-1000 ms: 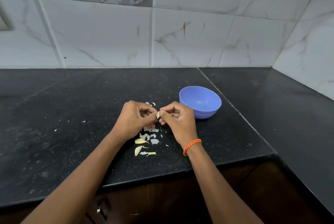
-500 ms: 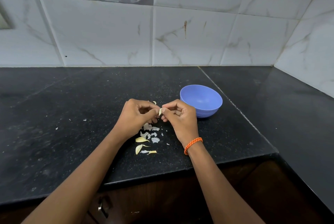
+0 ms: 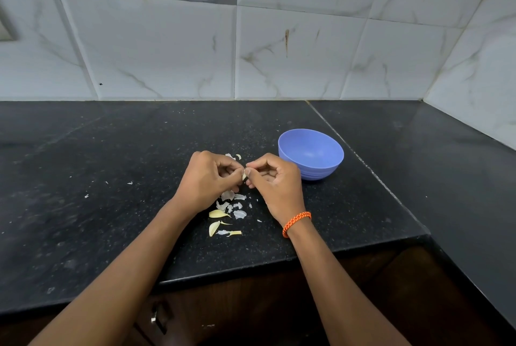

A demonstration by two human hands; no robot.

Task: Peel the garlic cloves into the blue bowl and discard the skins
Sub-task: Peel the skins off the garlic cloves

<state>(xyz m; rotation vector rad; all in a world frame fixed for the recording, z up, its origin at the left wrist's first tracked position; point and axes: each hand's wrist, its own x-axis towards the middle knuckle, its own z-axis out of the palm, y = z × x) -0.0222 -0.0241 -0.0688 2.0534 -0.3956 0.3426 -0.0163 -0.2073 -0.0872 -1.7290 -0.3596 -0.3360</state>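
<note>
Both my hands meet over the black counter and pinch one small pale garlic clove (image 3: 244, 176) between their fingertips. My left hand (image 3: 208, 181) grips it from the left, my right hand (image 3: 275, 179) from the right, thumb and forefinger on its tip. The blue bowl (image 3: 311, 153) stands just right of my right hand; its inside looks bare. Below my hands lie two unpeeled yellowish cloves (image 3: 217, 214) (image 3: 213, 228) and a scatter of white skins (image 3: 233, 202). More skin bits (image 3: 233, 156) lie behind my hands.
The black stone counter (image 3: 111, 178) runs left and turns a corner at the right, with tiled walls behind. Its front edge (image 3: 251, 267) is close under my forearms, above a dark wooden cabinet with a metal handle (image 3: 156, 316). Tiny skin flecks (image 3: 129, 183) lie left.
My hands have stayed together on the clove, with only small finger shifts at its tip. The bowl and the cloves on the counter have not moved.
</note>
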